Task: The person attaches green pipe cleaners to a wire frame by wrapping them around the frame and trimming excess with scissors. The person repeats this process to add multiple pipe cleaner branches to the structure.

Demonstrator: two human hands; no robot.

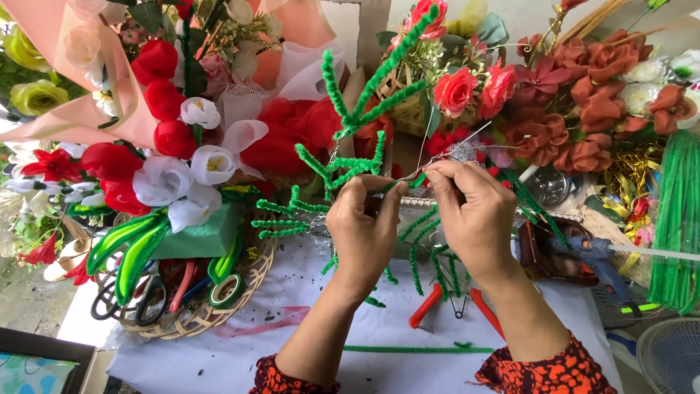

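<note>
- Head view is showing a green chenille-stem branch standing upright at the centre, above the white table cover, its fuzzy arms spreading up and to the left.
- Left hand is curling closed around the lower stem of the branch, fingers pinching it near a thin silver wire.
- Right hand is pinching the wire end between thumb and fingertips, just beside the left hand, the two nearly touching.
- Red-handled pliers are lying on the cover just below the hands.
- Loose green stem is lying flat nearer the wrists.
- Blue glue gun is resting to the right.
- Woven basket with scissors and tape roll is sitting on the left.
- Fabric flower bouquets are crowding the back.
</note>
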